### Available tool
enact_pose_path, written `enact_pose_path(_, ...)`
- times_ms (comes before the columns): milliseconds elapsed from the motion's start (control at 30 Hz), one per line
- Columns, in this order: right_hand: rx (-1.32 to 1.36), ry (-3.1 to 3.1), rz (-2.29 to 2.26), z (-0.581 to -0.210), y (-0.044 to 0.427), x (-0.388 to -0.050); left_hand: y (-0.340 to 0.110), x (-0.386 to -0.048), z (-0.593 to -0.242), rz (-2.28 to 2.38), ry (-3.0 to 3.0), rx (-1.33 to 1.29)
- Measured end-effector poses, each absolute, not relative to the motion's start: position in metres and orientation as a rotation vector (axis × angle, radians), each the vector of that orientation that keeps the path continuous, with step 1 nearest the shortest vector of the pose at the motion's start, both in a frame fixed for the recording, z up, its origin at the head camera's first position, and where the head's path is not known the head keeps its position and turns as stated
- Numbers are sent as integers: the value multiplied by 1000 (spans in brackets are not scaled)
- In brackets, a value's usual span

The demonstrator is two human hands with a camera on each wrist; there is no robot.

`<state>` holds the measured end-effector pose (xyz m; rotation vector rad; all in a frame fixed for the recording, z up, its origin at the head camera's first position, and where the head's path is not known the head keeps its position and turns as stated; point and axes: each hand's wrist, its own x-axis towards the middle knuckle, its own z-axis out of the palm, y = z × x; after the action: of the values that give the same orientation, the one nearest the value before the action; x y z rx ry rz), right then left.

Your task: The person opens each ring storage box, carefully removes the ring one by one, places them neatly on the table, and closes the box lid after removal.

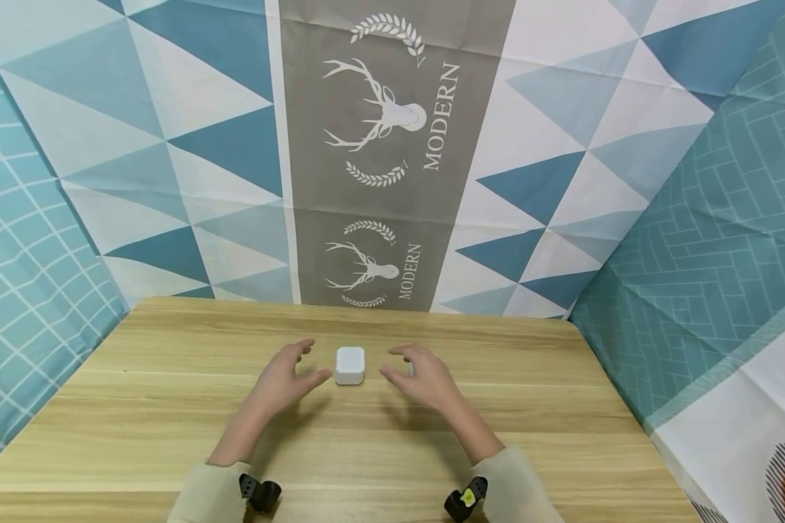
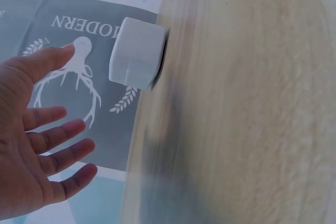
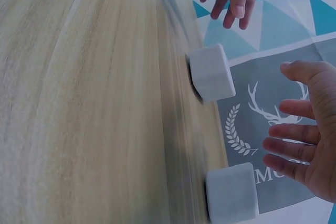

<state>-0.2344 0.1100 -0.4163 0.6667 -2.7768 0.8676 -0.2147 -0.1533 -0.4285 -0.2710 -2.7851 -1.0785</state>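
A small white box [image 1: 349, 365] with rounded corners sits on the wooden table between my two hands. My left hand [image 1: 284, 381] is held just left of it, thumb and fingers spread apart and touching nothing. On the other side my right hand [image 1: 425, 378] hovers with its fingers spread, also holding nothing. A second white box [image 3: 232, 192] shows in the right wrist view, near the right hand. In the head view that hand hides most of it. Both palms face the middle box [image 2: 137, 51], with a gap on either side.
The wooden table [image 1: 170, 407] ends at a patterned cloth backdrop [image 1: 366, 181] with deer heads and triangles. Blue tiled cloth [image 1: 26, 276] hangs at the left, and teal cloth [image 1: 693, 276] at the right. A black wrist camera [image 1: 260, 494] is strapped at the left sleeve.
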Motion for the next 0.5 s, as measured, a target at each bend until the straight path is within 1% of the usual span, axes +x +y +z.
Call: enact_pose_path(500,691,-2800,888,-422,104,-233,-149,-218,-440,-1129,-2772,-265)
